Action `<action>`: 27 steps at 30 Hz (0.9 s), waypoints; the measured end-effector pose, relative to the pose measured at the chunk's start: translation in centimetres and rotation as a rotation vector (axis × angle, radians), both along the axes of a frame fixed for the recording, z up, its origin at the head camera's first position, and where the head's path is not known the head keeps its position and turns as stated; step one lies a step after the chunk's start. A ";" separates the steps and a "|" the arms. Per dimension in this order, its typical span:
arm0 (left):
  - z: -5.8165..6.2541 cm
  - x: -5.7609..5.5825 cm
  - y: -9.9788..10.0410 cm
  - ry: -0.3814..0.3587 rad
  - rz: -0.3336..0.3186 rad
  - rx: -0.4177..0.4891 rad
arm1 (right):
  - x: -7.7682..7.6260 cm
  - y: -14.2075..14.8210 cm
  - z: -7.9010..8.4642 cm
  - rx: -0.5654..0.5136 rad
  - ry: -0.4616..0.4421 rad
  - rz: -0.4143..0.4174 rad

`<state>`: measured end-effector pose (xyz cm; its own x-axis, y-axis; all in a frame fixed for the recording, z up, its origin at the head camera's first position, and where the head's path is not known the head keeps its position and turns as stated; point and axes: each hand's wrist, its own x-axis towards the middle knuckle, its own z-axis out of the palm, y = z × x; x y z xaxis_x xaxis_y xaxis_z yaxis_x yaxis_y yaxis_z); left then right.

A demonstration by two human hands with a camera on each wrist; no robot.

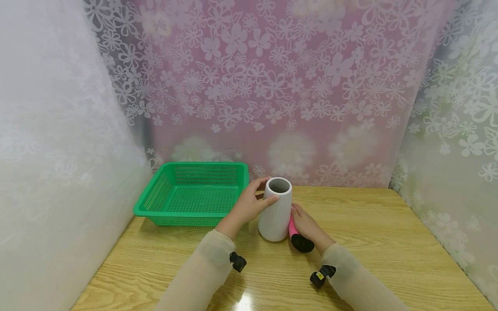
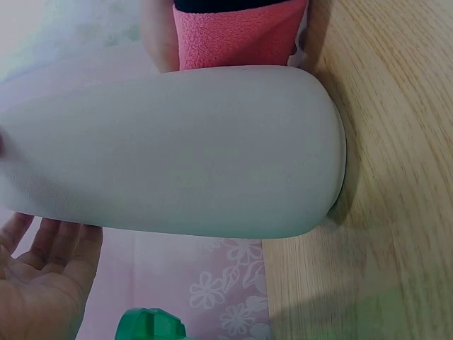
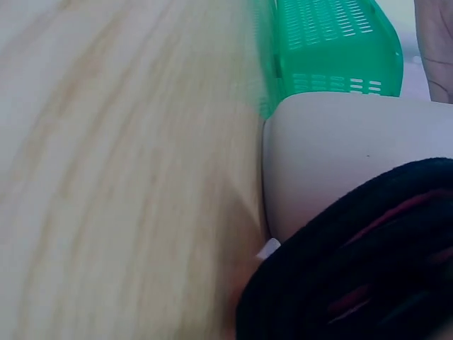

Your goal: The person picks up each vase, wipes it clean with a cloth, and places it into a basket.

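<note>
A white tapered vase (image 1: pixel 274 221), its round mouth facing up, stands on the table. My left hand (image 1: pixel 247 204) holds its upper part, thumb on the near side and fingers around the far side. At the vase's right side my right hand (image 1: pixel 306 223) grips a pink and black folded cloth (image 1: pixel 301 244). Pink fleecy fabric of the cloth (image 2: pixel 237 41) lies close against the vase in the left wrist view. Black layers of the cloth (image 3: pixel 340 248) fill the lower right of the right wrist view, where the right fingers are mostly hidden.
A green plastic basket (image 1: pixel 183 214) with slotted walls stands on the wooden table (image 1: pixel 369 229), left of the vase. Behind the table hangs a pink flowered curtain (image 1: pixel 272 95), with pale sheets at both sides.
</note>
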<state>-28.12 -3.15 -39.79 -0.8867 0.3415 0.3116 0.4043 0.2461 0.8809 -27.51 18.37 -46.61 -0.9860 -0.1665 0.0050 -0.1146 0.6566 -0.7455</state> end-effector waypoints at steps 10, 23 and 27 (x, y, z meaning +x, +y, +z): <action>-0.1 0.0 0.1 0.006 0.015 -0.025 | 0.1 0.2 0.4 0.035 -0.056 0.006; 0.0 -0.1 0.0 0.003 0.014 -0.019 | 0.8 0.5 0.8 0.057 -0.101 0.002; 0.0 -0.1 0.0 0.005 0.017 -0.025 | 1.2 0.7 1.3 0.062 -0.108 0.004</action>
<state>-28.23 -3.11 -39.82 -0.8907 0.3346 0.3078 0.4047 0.2750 0.8721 -26.29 19.09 -45.29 -0.9797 -0.1670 -0.1113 -0.0388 0.7018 -0.7113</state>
